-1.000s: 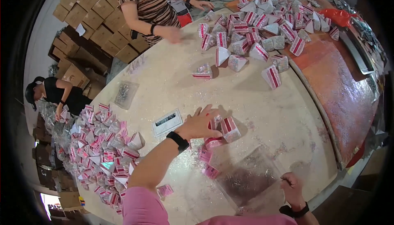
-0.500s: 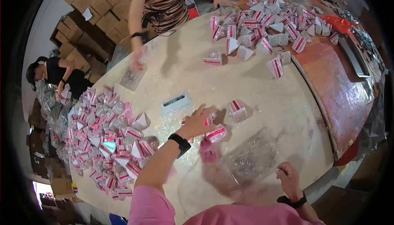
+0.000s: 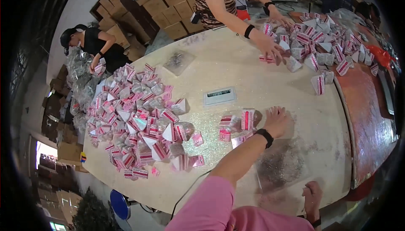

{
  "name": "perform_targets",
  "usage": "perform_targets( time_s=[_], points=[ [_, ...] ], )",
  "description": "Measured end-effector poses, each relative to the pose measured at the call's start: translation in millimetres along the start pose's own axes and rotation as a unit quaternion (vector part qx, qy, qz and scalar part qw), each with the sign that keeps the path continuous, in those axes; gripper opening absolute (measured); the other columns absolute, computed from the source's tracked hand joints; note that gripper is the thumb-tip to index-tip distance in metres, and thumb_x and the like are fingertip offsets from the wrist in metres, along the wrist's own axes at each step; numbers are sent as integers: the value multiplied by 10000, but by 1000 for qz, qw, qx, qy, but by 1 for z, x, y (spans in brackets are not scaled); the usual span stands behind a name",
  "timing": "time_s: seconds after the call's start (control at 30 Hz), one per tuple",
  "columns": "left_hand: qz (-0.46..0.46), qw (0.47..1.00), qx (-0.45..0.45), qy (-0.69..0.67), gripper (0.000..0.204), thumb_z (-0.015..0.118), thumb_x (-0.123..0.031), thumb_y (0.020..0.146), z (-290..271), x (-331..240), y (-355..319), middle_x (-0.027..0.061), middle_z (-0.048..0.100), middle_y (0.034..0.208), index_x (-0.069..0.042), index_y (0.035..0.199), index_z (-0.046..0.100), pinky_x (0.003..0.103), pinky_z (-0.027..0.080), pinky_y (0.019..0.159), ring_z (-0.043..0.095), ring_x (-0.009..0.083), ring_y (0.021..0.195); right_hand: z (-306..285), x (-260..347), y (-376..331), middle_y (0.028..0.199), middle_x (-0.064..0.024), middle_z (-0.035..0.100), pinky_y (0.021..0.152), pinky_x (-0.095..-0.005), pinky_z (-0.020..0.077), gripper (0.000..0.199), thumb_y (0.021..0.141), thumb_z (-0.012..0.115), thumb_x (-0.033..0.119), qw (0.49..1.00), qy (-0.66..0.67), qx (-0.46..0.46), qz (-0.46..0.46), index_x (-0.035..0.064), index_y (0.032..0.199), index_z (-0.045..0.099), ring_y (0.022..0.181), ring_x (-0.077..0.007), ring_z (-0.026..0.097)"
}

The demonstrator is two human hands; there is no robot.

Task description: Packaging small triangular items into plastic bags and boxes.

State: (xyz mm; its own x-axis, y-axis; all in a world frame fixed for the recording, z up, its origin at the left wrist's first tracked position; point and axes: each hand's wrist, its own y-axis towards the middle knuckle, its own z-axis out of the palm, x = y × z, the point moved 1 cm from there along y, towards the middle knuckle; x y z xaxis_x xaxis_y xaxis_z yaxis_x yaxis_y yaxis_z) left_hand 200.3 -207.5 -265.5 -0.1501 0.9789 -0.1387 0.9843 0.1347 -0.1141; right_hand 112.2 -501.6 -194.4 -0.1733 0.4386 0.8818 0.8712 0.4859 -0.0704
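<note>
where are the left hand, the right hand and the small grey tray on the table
left hand point(image 3: 276, 119), head view, back of the hand
right hand point(image 3: 313, 194), head view, knuckles
small grey tray point(image 3: 219, 96), head view, its middle

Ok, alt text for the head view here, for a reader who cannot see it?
The person's left hand rests flat on a pale table beside small pink-and-white packets; the right hand holds the edge of a clear plastic bag. A big packet pile lies left; a co-worker's hand sorts another pile.
</note>
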Motion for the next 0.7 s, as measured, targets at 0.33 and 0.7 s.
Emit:
perform_targets(
  time_s=[0.33,0.7],
  points=[
    [-103,917,-209,-323,419,580,-113,699,-47,161,-101,183,485,1144,-36,1104,503,345,387,894,488,297,1041,7,6,14,674,-70,516,492,-253,402,81,734,513,-9,995,74,34,51,-29,812,520,554,-118,509],
    [-117,965,-118,-206,633,650,-87,604,-32,129,-113,211,449,1145,-10,1168,372,411,392,870,433,381,1040,11,6,2,659,-90,534,501,-244,418,95,733,536,-20,993,83,53,69,-35,826,525,555,-130,534]
  ],
)
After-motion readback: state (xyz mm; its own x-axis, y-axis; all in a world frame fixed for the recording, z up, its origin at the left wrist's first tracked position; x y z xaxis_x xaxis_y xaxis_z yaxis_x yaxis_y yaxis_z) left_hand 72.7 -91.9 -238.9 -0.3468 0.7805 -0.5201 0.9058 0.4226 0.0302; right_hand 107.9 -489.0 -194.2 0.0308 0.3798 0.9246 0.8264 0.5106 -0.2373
